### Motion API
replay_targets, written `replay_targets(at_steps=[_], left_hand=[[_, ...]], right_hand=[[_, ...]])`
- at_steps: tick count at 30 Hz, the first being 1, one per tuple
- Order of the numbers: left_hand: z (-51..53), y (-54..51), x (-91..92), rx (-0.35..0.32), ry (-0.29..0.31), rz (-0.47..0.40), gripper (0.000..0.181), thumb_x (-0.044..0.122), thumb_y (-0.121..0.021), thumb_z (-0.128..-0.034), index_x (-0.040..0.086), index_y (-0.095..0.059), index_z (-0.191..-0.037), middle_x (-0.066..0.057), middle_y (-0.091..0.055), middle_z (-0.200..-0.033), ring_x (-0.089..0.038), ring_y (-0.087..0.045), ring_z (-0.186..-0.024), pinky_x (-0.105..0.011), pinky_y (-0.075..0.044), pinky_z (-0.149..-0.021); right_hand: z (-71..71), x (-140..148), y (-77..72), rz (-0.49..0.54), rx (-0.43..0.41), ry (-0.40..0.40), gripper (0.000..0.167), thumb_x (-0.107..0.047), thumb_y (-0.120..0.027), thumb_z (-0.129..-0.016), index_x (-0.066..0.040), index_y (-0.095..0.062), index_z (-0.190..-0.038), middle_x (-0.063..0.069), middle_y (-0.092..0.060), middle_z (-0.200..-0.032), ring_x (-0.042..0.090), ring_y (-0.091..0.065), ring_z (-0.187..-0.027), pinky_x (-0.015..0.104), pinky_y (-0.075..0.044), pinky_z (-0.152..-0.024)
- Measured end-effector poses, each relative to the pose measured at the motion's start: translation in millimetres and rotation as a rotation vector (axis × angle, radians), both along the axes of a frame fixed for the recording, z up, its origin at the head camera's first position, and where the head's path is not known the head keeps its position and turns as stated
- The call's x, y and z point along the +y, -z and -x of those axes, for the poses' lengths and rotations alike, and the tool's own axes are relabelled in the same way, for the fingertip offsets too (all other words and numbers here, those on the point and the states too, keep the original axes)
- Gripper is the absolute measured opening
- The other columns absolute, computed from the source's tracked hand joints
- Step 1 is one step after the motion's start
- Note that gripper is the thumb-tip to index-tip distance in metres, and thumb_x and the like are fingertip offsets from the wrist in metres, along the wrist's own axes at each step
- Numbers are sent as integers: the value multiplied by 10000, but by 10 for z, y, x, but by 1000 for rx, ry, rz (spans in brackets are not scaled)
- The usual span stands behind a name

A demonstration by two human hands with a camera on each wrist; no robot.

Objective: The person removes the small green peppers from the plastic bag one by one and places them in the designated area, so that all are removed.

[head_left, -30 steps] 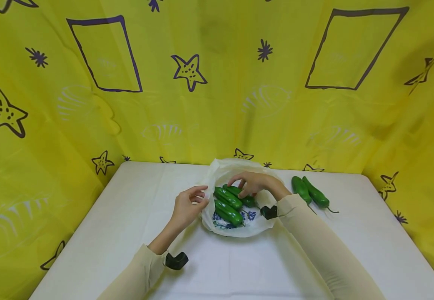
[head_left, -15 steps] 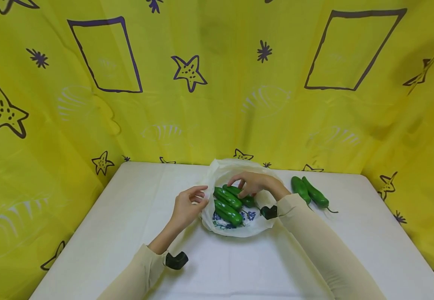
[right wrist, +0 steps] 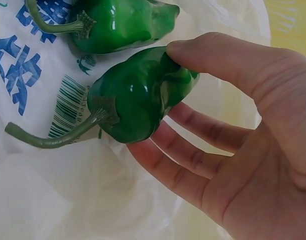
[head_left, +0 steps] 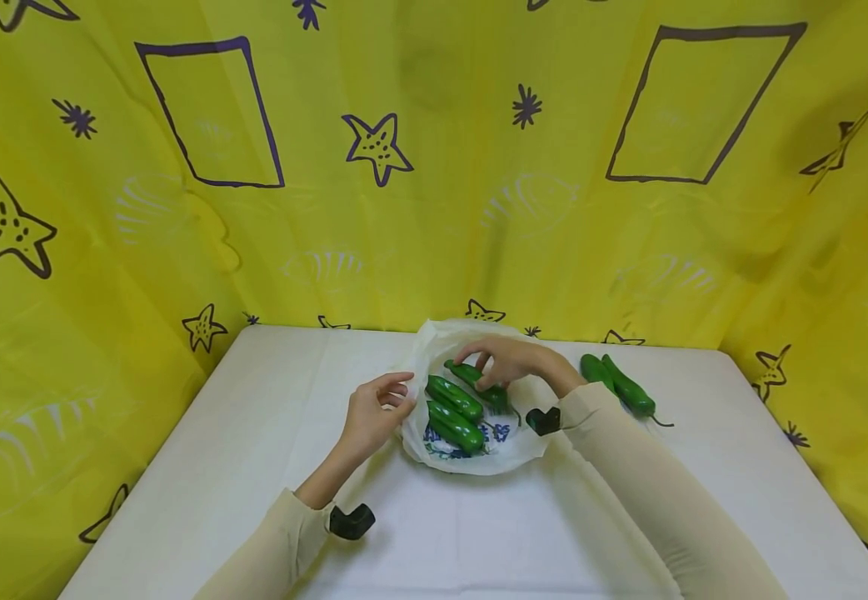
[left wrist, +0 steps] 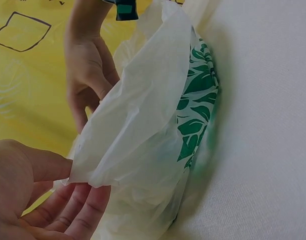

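A white plastic bag (head_left: 490, 461) lies with its mouth wide, several green peppers inside, two of them (head_left: 455, 397) (head_left: 455, 427) side by side. My right hand (head_left: 512, 360) pinches the rearmost pepper (head_left: 464, 372) between thumb and fingers; in the right wrist view the same pepper (right wrist: 135, 92) shows its curved stem, another pepper (right wrist: 125, 22) beyond it. My left hand (head_left: 374, 414) is at the bag's left rim; in the left wrist view its thumb and fingers pinch the edge of the bag (left wrist: 138, 115).
Two more green peppers (head_left: 631, 390) lie on the white table (head_left: 269, 433) right of the bag, partly behind my right forearm. A yellow patterned curtain (head_left: 434, 208) stands around the table's back and sides.
The pepper in my right hand has risen slightly away from the others in the bag. My right forearm has shifted a little, covering more of the outer peppers. My left hand stays at the rim.
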State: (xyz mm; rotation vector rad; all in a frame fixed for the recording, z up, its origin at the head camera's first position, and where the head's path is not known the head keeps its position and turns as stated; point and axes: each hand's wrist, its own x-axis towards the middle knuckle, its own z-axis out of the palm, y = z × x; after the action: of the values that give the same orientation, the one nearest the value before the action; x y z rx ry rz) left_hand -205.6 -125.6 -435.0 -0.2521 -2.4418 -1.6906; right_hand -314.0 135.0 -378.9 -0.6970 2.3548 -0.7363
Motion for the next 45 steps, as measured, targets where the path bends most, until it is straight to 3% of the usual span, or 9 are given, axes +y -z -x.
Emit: replay_targets(at_steps=[9,16,28,45], left_hand=[[3,-7,-2,-7,-5,10,359,-29,-763,-868,41,-735,-1219,-82,-702,-950,-186,-684,-800,-210,-520,-617],[-8,-18,-6,-7,-3,16,357,-30,-757,-873,31,-730,-1224,-89,-703,-957,-193,-685,-804,-210,-525,-623],[-1,-15,-4,-8,-1,9,357,-22,-759,-871,44,-735,-1221,-80,-702,-953,-184,-682,-797,-207,-509,-605],[4,-10,6,7,-3,-19,345,-34,-750,-869,16,-732,-1210,-102,-702,-948,-223,-696,-801,-197,-489,-602]], right_hand=[[2,13,-64,21,28,-12,496,-100,-736,-936,-241,-619,-1397,173,-591,-1293,256,-657,-935,376,-583,-757],[-8,32,-110,46,67,-25,518,-99,-744,-929,-224,-611,-1415,177,-606,-1299,294,-669,-1018,368,-592,-758],[-51,144,-235,167,83,-20,573,-120,-740,-944,-195,-543,-1477,221,-546,-1372,356,-673,-1091,412,-598,-823],[-70,263,-264,279,135,16,572,-137,-733,-948,-136,-527,-1481,243,-564,-1362,420,-638,-1138,429,-601,-811]])
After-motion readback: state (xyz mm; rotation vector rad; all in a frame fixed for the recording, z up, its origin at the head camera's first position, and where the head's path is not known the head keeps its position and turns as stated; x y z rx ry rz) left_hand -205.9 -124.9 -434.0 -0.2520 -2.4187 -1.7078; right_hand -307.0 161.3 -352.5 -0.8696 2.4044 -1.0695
